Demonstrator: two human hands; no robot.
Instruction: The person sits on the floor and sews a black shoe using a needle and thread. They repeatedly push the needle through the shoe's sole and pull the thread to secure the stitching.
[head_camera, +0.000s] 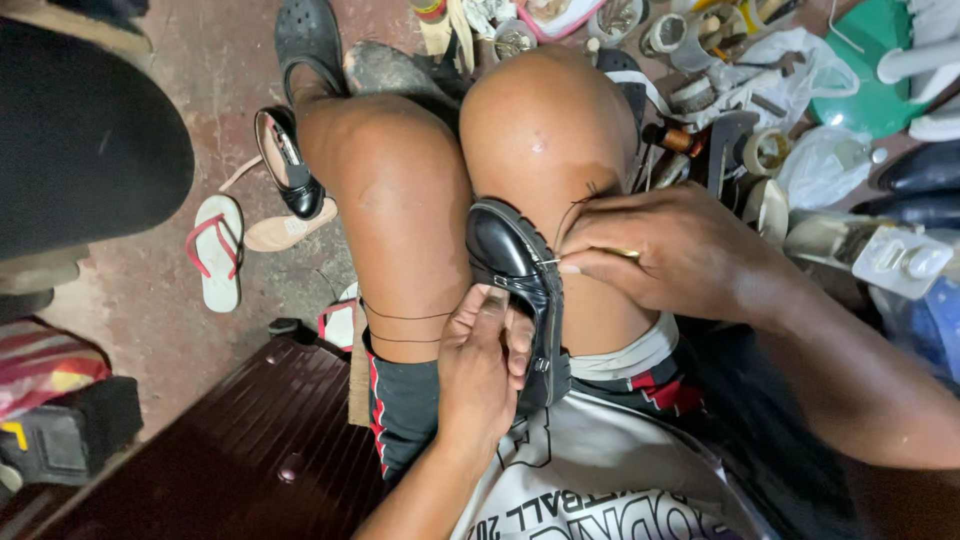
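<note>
A shiny black leather shoe (510, 255) is wedged between my two bare knees, toe pointing away from me. My left hand (480, 365) grips its near end, fingers curled over the upper. My right hand (655, 250) pinches a thin needle (550, 263) at the shoe's right edge by the sole. Dark thread (405, 317) runs from the shoe across my left thigh, and more thread loops above my right hand.
A white and red flip-flop (217, 250) and a black dress shoe (287, 165) lie on the floor at the left. Tape rolls, tins, plastic bags and tools (760, 100) crowd the upper right. A dark ribbed case (260, 440) sits at the lower left.
</note>
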